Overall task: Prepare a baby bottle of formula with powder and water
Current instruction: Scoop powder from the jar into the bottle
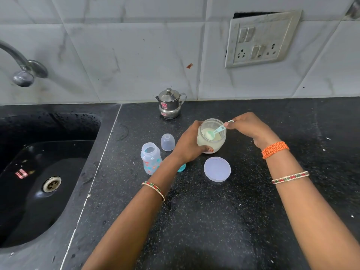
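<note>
The left hand (188,145) is wrapped around the side of a clear round plastic jar of pale formula powder (211,136), tilting it on the black speckled stone bench (214,211). The right hand (251,127) pinches the handle of a small mint-green plastic scoop (215,131), its bowl down in the powder. Just left of the left hand stands the open clear baby bottle with coloured prints (151,158), a clear domed cap (167,142) just behind it. Nearer than the jar lies a round translucent lid (217,169).
</note>
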The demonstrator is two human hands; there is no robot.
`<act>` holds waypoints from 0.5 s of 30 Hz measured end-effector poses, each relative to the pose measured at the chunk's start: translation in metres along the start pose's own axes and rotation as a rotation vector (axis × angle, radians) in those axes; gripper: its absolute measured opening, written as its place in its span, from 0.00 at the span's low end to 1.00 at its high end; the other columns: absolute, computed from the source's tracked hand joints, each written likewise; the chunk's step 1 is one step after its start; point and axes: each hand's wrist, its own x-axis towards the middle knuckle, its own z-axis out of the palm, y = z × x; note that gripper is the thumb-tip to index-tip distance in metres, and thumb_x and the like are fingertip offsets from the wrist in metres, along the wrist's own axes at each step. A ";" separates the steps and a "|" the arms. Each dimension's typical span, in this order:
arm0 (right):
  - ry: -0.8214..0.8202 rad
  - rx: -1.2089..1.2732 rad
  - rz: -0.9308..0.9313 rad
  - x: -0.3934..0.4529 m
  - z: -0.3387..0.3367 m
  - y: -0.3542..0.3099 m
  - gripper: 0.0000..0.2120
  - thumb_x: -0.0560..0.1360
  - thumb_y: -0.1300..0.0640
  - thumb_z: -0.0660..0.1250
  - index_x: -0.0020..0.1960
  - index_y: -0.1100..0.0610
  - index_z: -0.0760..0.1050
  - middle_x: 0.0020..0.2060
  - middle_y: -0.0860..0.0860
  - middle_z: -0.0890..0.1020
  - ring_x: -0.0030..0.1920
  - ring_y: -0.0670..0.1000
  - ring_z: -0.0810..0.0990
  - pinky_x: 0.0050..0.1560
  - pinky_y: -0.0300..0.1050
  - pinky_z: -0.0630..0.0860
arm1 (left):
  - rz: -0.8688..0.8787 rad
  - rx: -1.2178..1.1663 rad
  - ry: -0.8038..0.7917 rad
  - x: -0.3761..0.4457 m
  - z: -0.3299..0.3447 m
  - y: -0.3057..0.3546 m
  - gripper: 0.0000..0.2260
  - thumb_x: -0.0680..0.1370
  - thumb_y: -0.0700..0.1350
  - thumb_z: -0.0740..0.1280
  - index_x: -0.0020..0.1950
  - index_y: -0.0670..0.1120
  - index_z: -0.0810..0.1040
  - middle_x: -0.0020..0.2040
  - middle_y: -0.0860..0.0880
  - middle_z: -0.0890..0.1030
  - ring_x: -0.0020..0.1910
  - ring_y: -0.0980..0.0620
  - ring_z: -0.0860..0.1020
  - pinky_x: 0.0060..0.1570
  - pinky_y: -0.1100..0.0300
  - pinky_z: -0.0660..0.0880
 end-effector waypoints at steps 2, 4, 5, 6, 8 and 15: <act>0.011 0.046 0.011 0.002 0.001 0.002 0.17 0.75 0.55 0.70 0.60 0.62 0.78 0.65 0.58 0.76 0.67 0.57 0.71 0.62 0.48 0.66 | -0.007 0.006 0.005 0.001 0.000 0.000 0.33 0.66 0.43 0.78 0.65 0.49 0.65 0.66 0.49 0.73 0.64 0.50 0.72 0.62 0.54 0.71; 0.022 0.082 0.007 0.003 0.001 0.003 0.16 0.75 0.55 0.70 0.59 0.62 0.78 0.63 0.58 0.76 0.66 0.56 0.72 0.58 0.46 0.65 | -0.014 0.006 0.018 0.001 0.000 0.000 0.32 0.67 0.43 0.77 0.65 0.48 0.65 0.66 0.48 0.73 0.64 0.50 0.71 0.62 0.54 0.71; 0.028 0.098 0.002 0.004 0.002 0.004 0.15 0.75 0.55 0.70 0.58 0.63 0.79 0.61 0.58 0.78 0.63 0.55 0.73 0.57 0.45 0.65 | -0.022 0.004 0.030 0.001 0.000 -0.001 0.32 0.67 0.43 0.77 0.65 0.48 0.65 0.66 0.48 0.72 0.64 0.50 0.71 0.61 0.55 0.70; 0.039 0.113 -0.007 0.004 0.001 0.004 0.14 0.75 0.55 0.69 0.56 0.64 0.80 0.59 0.59 0.79 0.59 0.54 0.74 0.55 0.44 0.65 | -0.029 0.001 0.042 0.002 0.000 0.000 0.31 0.68 0.43 0.77 0.65 0.48 0.65 0.66 0.48 0.72 0.64 0.50 0.71 0.61 0.56 0.70; 0.075 0.134 -0.026 0.004 0.001 0.004 0.12 0.76 0.56 0.69 0.53 0.64 0.80 0.52 0.59 0.80 0.51 0.51 0.74 0.51 0.43 0.66 | -0.036 0.000 0.052 0.003 0.000 0.000 0.30 0.68 0.44 0.76 0.65 0.48 0.65 0.65 0.48 0.71 0.64 0.50 0.71 0.60 0.57 0.69; 0.058 0.059 -0.123 0.005 0.006 0.004 0.08 0.74 0.58 0.71 0.51 0.61 0.82 0.46 0.53 0.81 0.49 0.49 0.76 0.50 0.43 0.68 | -0.054 0.028 0.024 0.010 0.001 0.001 0.31 0.68 0.45 0.77 0.65 0.47 0.65 0.65 0.47 0.72 0.63 0.49 0.71 0.58 0.56 0.70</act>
